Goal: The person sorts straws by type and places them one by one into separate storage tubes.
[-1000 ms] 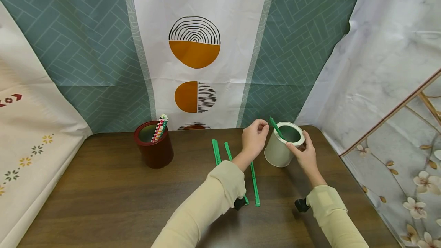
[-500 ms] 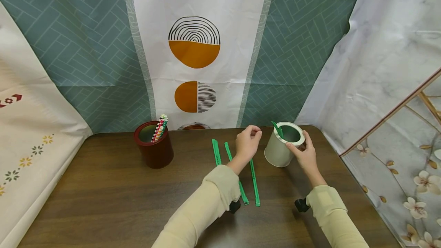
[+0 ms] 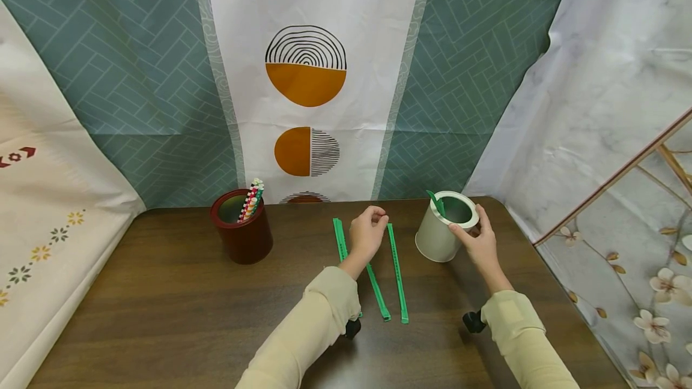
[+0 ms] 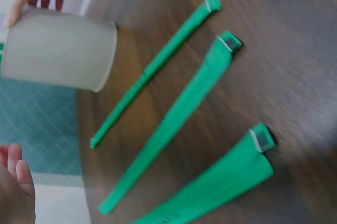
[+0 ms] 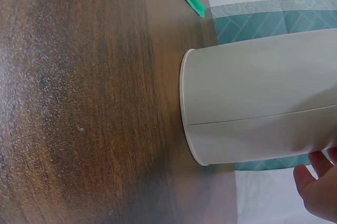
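My left hand [image 3: 367,234] hovers over the straws in green wrappers on the table, its fingers loosely bent and holding nothing. One wrapped straw [image 3: 398,275] lies just to its right, another wrapped straw [image 4: 168,124] runs beneath it, and a wider green packet [image 3: 340,238] sits on its left. With thumb and fingers my right hand [image 3: 480,248] grips the rim of an off-white can [image 3: 435,238], which stands upright at the right. Green wrapped straws [image 3: 436,203] lean inside that can against its left rim. The fingers at the can's far side are partly hidden.
A dark red can [image 3: 243,242] stands at the table's back left, with several dotted slim sticks [image 3: 251,202] poking out. Behind the wooden table [image 3: 178,311] hangs a patterned cloth [image 3: 308,149]. More cloth [image 3: 605,155] borders the right side.
My left hand has moved left and slightly nearer, away from the off-white can and over the straws. The green straw at the can has sunk lower inside. My right hand has kept its grip.
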{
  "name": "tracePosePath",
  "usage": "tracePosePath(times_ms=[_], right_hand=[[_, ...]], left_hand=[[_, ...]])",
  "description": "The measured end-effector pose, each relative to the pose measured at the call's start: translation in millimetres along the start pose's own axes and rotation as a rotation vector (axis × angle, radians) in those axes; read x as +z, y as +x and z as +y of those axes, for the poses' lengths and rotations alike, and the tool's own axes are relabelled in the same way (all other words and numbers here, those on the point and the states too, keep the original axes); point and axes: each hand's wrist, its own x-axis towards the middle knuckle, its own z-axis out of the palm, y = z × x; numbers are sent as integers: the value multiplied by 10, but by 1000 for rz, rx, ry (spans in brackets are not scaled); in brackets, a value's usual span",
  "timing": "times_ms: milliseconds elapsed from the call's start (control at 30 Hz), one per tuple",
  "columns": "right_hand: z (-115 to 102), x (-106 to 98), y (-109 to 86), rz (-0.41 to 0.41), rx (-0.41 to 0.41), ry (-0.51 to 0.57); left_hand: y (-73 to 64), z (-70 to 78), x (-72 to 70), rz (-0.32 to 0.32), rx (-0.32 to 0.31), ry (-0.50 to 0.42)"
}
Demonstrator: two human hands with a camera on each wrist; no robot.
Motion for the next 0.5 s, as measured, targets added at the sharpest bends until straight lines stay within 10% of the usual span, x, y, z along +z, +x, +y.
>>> tracePosePath(times_ms=[500], right_hand=[[212, -10, 123, 0, -2, -2]], left_hand=[[-103, -461, -90, 10, -118, 76]])
